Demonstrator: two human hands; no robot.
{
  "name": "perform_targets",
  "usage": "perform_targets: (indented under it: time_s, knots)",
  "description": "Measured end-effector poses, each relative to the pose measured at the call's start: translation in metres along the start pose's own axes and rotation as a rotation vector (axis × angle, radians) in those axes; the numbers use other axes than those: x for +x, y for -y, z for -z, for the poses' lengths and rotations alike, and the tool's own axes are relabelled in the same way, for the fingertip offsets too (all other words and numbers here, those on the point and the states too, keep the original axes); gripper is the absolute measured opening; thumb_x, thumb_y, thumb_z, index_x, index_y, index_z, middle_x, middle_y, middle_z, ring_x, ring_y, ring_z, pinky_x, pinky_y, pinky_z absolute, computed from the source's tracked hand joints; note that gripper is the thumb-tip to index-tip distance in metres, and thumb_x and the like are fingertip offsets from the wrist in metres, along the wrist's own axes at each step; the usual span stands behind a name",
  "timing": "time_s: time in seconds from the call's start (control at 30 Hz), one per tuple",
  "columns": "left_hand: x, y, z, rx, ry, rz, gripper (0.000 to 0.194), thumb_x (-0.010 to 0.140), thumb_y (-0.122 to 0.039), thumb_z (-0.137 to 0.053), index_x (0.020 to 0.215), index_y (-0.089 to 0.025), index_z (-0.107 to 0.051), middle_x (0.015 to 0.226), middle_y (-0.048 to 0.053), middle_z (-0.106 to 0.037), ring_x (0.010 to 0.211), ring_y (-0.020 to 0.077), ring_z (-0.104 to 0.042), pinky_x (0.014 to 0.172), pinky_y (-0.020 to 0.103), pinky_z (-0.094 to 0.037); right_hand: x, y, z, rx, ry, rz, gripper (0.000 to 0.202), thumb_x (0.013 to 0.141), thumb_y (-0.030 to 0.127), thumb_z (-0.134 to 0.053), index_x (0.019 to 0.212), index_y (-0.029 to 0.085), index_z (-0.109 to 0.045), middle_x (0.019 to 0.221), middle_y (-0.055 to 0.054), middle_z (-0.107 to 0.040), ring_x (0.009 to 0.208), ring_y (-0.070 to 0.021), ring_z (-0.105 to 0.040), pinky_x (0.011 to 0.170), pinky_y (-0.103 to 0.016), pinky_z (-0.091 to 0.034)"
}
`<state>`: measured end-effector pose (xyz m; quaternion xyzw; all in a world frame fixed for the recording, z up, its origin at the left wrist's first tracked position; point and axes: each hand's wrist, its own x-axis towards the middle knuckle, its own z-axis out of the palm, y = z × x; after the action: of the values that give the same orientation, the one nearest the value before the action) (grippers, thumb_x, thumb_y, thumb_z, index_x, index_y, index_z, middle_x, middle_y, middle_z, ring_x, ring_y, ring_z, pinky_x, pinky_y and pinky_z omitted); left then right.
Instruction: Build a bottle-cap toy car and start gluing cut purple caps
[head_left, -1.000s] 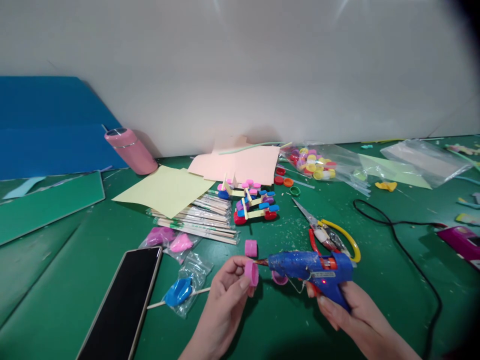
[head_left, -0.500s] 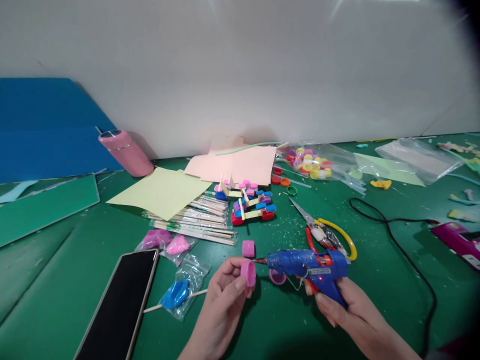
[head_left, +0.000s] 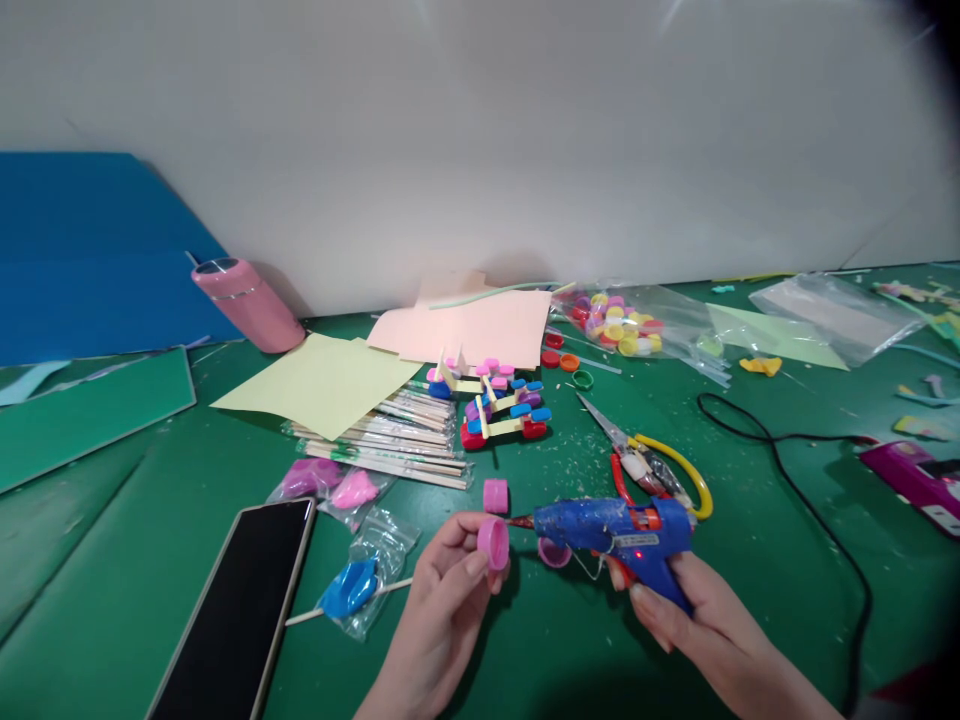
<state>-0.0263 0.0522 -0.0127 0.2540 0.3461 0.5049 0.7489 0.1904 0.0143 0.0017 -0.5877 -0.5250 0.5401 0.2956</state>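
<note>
A pink bottle cap [head_left: 493, 544] is pinched between the thumb and fingers of my left hand [head_left: 448, 595], its hollow side turned toward the right. My right hand [head_left: 694, 610] grips the handle of a blue glue gun [head_left: 585, 524], whose red light is lit. The gun's nozzle points left and is at the upper edge of the held cap; whether they touch is unclear. Just behind my left fingers stands another pink cap [head_left: 496, 496]. A purple cap [head_left: 554, 552] lies under the gun's barrel, with a thin glue strand near it.
Scissors [head_left: 637, 440] lie behind the gun. Small stick-and-cap models [head_left: 502, 425] stand mid-table beside wrapped sticks [head_left: 397, 450]. A phone [head_left: 232, 610] and bagged blue clay [head_left: 351, 588] lie left. A black cable [head_left: 795, 500] curves at right; a pink bottle [head_left: 251, 305] stands back left.
The view has shifted very slightly. My hands, the held cap and the glue gun keep nearly the same positions relative to each other.
</note>
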Motion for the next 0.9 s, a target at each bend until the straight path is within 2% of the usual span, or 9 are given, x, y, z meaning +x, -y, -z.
perform_targets:
  time_s: [0.13, 0.3, 0.67, 0.9]
  knots:
    - [0.0008, 0.0007, -0.0008, -0.012, -0.018, -0.010, 0.019, 0.068, -0.028, -0.063, 0.080, -0.014, -0.061, 0.063, 0.000, -0.048, 0.056, 0.0097, -0.040, 0.056, 0.023, -0.030, -0.0002, -0.0005, 0.0007, -0.021, -0.007, -0.004, 0.033, 0.081, 0.049, -0.044, 0.086, 0.019, -0.055, 0.066, 0.001, -0.046, 0.054, -0.0115, -0.043, 0.051, -0.023, -0.040]
    - [0.0014, 0.0003, -0.0015, -0.002, -0.032, -0.011, 0.020, 0.067, -0.029, -0.064, 0.080, -0.015, -0.061, 0.063, 0.000, -0.048, 0.056, 0.0100, -0.040, 0.056, 0.024, -0.030, -0.0002, -0.0032, 0.0024, -0.018, 0.040, -0.001, 0.031, 0.082, 0.048, -0.043, 0.089, 0.020, -0.056, 0.070, 0.000, -0.050, 0.055, -0.0113, -0.045, 0.050, -0.022, -0.041]
    - [0.0004, -0.0026, -0.0004, 0.003, 0.010, 0.003, 0.016, 0.071, -0.026, -0.060, 0.082, -0.015, -0.061, 0.066, 0.000, -0.047, 0.059, 0.0104, -0.039, 0.058, 0.024, -0.030, -0.0026, -0.0044, 0.0012, 0.006, 0.015, 0.003, 0.028, 0.082, 0.045, -0.045, 0.086, 0.020, -0.056, 0.067, 0.001, -0.050, 0.054, -0.0107, -0.044, 0.049, -0.020, -0.040]
    - [-0.0006, -0.0029, -0.0003, 0.007, 0.026, 0.005, 0.014, 0.073, -0.025, -0.058, 0.082, -0.015, -0.061, 0.067, 0.000, -0.046, 0.059, 0.0100, -0.038, 0.060, 0.024, -0.030, -0.0043, -0.0042, -0.0035, 0.023, -0.058, -0.011, 0.029, 0.080, 0.047, -0.047, 0.081, 0.019, -0.056, 0.065, 0.001, -0.050, 0.053, -0.0105, -0.042, 0.048, -0.021, -0.037]
